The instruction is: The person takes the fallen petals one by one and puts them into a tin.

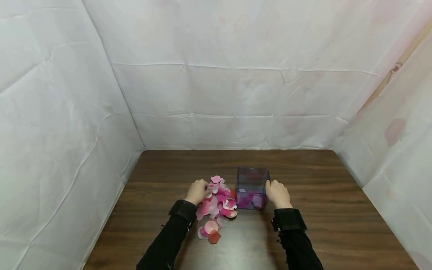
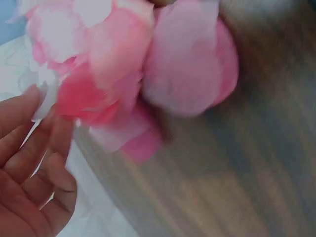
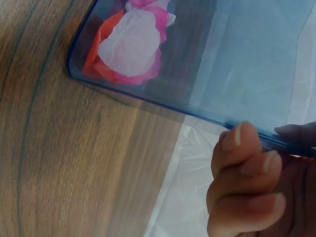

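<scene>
My left hand [image 1: 197, 192] is at the left edge of a loose heap of artificial flower petals [image 1: 219, 198], pink, white and red. In the left wrist view, its fingertips pinch a white petal [image 2: 48, 94] at the heap's edge. Right of the heap stands a see-through, bluish-purple plastic box [image 1: 253, 180] with several petals [image 3: 131, 47] in its bottom. My right hand [image 1: 278, 194] grips the box's right wall by the rim, thumb on one side and curled fingers on the other.
A few petals [image 1: 211, 226] lie apart at the near end of the heap on the brown wooden table [image 1: 320, 225]. White cloth [image 1: 229, 93] hangs behind the table and along both sides.
</scene>
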Tool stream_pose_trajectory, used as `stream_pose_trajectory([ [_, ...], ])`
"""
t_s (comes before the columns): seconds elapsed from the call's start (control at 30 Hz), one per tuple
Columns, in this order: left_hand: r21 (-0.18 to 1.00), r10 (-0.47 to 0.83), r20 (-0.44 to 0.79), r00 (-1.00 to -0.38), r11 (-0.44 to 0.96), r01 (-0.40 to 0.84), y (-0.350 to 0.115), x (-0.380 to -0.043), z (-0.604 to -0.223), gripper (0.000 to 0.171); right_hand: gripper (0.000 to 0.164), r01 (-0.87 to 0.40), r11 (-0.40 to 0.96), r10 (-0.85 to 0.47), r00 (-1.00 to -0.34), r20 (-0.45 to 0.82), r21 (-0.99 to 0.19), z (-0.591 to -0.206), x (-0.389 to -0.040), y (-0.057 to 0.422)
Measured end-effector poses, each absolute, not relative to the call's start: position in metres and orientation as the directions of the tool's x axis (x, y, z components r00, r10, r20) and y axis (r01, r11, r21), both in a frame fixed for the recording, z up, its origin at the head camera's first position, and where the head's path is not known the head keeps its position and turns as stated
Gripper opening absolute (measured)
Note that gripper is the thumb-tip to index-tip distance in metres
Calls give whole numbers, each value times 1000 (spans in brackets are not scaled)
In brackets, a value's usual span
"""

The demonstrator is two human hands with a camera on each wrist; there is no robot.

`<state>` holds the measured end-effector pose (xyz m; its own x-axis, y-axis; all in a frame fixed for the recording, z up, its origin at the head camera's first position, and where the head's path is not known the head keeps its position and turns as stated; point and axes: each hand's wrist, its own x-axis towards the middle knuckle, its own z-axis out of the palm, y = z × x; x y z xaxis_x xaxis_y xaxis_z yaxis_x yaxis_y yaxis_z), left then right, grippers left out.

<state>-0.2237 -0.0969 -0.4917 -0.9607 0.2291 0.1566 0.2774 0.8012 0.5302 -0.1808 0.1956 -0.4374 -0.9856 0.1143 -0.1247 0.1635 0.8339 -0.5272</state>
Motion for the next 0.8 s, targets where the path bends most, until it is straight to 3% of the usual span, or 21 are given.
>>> stream_pose_trajectory([
  [0.4, 596, 288, 195, -937, 725, 347, -84, -229, -449, 8, 46, 161, 829, 117, -986, -115, -535, -435, -180, 197],
  [0.63, 604, 366, 303, -880, 640, 474, -49, -229, -416, 11, 45, 161, 825, 127, -987, -101, -541, -436, -180, 197],
  [0.8, 577, 429, 301, -851, 629, 521, -17, -228, -401, 11, 44, 158, 823, 123, -987, -100, -546, -436, -181, 197],
])
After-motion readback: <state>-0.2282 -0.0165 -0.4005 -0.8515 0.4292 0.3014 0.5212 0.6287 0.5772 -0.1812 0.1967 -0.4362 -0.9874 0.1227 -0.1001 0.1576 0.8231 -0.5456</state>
